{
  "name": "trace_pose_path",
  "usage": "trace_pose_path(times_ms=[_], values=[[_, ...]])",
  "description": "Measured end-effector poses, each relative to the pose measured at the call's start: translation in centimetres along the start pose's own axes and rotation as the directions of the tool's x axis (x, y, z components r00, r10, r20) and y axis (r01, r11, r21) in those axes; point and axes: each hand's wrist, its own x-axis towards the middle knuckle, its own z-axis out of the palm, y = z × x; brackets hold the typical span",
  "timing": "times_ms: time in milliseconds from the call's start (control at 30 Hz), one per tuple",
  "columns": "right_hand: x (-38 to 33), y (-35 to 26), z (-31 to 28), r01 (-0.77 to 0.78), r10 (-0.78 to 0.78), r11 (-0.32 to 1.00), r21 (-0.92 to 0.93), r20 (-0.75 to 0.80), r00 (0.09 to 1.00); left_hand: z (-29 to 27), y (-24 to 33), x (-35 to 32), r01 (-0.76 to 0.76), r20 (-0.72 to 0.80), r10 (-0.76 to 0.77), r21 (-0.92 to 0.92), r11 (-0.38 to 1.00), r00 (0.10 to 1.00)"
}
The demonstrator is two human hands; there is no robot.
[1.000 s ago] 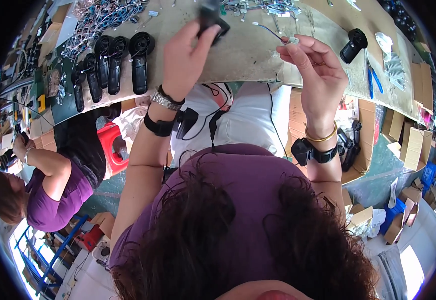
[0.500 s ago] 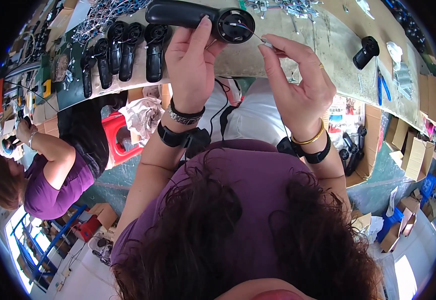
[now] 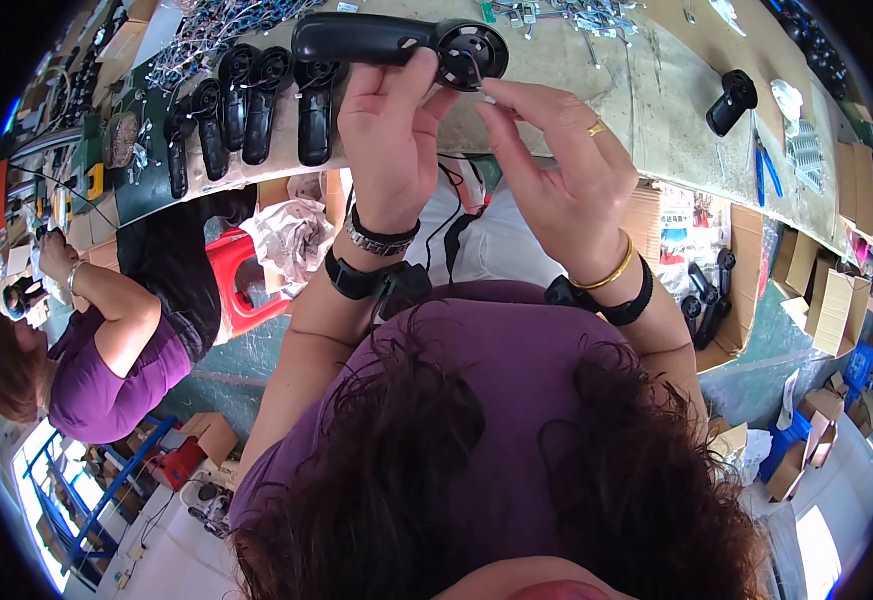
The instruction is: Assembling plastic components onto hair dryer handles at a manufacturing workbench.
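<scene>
My left hand (image 3: 391, 140) grips a black plastic housing (image 3: 366, 38) from below, its thumb on the near side by the neck. The housing has a long handle pointing left and a hollow round head at the right. Thin wires (image 3: 477, 68) come out of the round head. At the head's lower right edge, my right hand (image 3: 566, 170) pinches the small white connector (image 3: 487, 97) at the wires' end between thumb and forefinger. Several similar black housings (image 3: 261, 105) lie side by side on the workbench to the left.
Bundled wires (image 3: 211, 45) lie on the bench (image 3: 656, 110) at the back left, with more at the back middle. At right are a black part (image 3: 731, 103) and blue-handled pliers (image 3: 766, 170). Below, a carton (image 3: 741, 290) holds black pieces. A co-worker (image 3: 106, 340) sits at left.
My right hand has moved left, bringing the wire end from out beside the round head to its edge. The housing has tilted slightly in my left hand.
</scene>
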Motion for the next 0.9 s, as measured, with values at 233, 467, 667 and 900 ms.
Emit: trace_pose_path(times_ms=[233, 467, 667, 900], values=[[-0.21, -1.01, 0.34, -0.063, 0.059, 0.996, 0.070, 0.065, 0.996, -0.21, -0.11, -0.03, -0.047, -0.007, 0.047, 0.028, 0.999, 0.999], [-0.27, -0.49, 0.76, -0.042, 0.038, 0.996, 0.075, 0.049, 0.998, -0.11, -0.48, 0.17, -0.075, -0.039, 0.077, 0.069, 0.995, 0.996], [-0.19, -0.14, 0.82, 0.011, -0.014, 0.999, 0.043, 0.054, 0.998, -0.09, -0.51, 0.47, -0.063, -0.029, 0.065, 0.079, 0.995, 0.997], [-0.05, -0.68, 0.49, -0.012, 0.006, 0.998, 0.065, 0.091, 0.996, 0.30, -0.57, 0.35, -0.080, -0.069, 0.087, 0.096, 0.992, 0.994]])
